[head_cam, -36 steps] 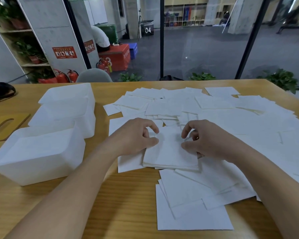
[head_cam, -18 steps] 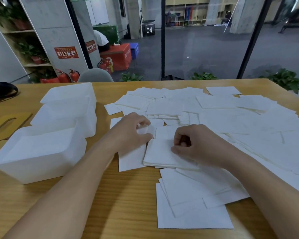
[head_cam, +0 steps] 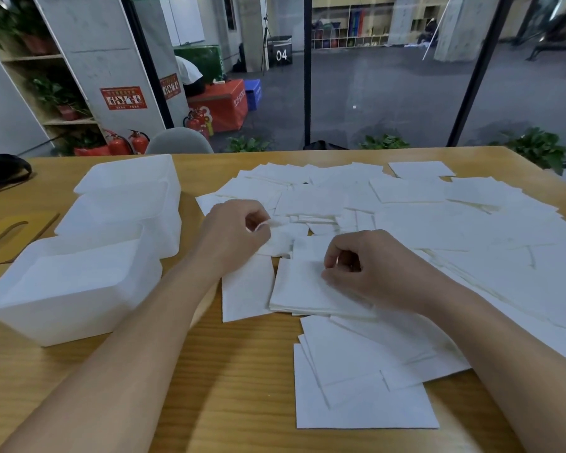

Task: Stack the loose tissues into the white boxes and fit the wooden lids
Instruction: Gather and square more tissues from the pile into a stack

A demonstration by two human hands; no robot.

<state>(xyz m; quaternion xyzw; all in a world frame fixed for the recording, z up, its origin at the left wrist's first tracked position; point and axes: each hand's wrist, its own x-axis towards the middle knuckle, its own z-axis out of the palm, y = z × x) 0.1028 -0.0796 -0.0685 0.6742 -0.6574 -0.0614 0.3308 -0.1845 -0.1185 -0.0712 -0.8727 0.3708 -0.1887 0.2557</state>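
Loose white tissues cover the right half of the wooden table. A small squared stack of tissues lies in front of me. My right hand rests on that stack's right side, fingers curled and thumb pinching its top sheets. My left hand sits just left of the stack, its curled fingertips pinching a crumpled tissue. Three white boxes stand in a row on the left: near, middle, far. A wooden lid with a slot lies beyond them at the left edge.
More tissues lie close to the table's front edge. A black bag sits at the far left corner. A grey chair back stands behind the table, and bare wood shows between my forearms.
My right hand's fingers curled in and slid onto the stack. My left hand drew slightly back and left, bunching a tissue between its fingertips.
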